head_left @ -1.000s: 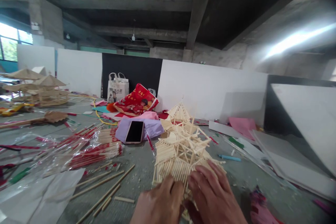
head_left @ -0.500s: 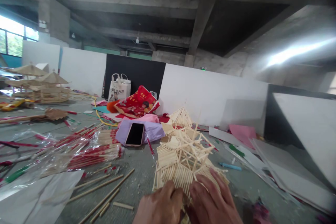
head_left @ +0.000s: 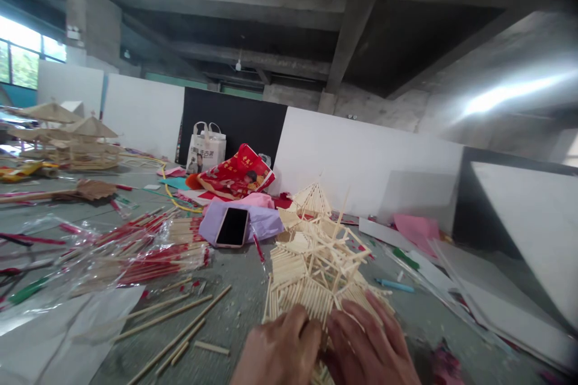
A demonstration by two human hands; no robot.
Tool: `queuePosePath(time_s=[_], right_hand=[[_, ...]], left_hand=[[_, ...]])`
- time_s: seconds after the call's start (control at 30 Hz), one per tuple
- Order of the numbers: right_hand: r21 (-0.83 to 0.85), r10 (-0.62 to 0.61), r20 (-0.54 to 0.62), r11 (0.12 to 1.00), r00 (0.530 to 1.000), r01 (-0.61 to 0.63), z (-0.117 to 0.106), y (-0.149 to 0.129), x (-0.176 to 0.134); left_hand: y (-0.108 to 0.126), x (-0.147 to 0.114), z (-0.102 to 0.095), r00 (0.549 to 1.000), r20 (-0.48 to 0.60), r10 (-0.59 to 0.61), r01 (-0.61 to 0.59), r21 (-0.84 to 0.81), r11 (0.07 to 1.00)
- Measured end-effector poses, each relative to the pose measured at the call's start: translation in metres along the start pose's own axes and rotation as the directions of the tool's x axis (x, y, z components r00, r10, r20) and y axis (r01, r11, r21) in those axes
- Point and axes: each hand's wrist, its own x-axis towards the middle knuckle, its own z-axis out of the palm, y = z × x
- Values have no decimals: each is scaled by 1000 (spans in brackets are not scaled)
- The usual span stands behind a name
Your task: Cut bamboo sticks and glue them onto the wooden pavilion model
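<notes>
1. Your left hand (head_left: 280, 350) lies palm down at the bottom edge of the view, fingers curled loosely onto the near roof edge of the pale tiered pagoda model built of thin wooden sticks (head_left: 316, 258). It presses rather than clamps; whether the fingertips pinch a stick cannot be told.
2. Your right hand (head_left: 366, 346) lies just beside the left, the two touching at the thumbs, fingers spread flat over the model's lower right roof panel. No closed grasp is visible.
3. The stick model stands upright on the grey concrete floor (head_left: 235, 313), directly ahead of both hands, its peak away from you.
4. Loose long wooden sticks (head_left: 180, 325) lie on the floor to the left of the model, near your left hand.
5. Further left are clear plastic packets of red-tipped sticks (head_left: 153, 252).
6. A black smartphone (head_left: 232, 227) rests on a lilac sheet of paper (head_left: 264, 221), behind and to the left of the model.
7. A red printed bag (head_left: 237, 177) and a white tote bag (head_left: 206, 149) stand near the back boards.
8. A light blue marker (head_left: 394, 285) lies to the right of the model.
</notes>
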Motion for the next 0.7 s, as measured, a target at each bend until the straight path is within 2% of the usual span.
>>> queuePosePath(time_s=[0.23,0.43,0.7], right_hand=[[48,-15,72,999,997,11,-6,2,0],[102,-5,111,995,994,-6,-9,4,-2],[83,-14,139,997,990,2,-8,3,-3]], left_hand=[[1,2,-13,999,26,25,-23,-84,996],[4,6,-23,984,169,62,-45,-104,994],[5,6,-23,979,199,46,-24,-108,994]])
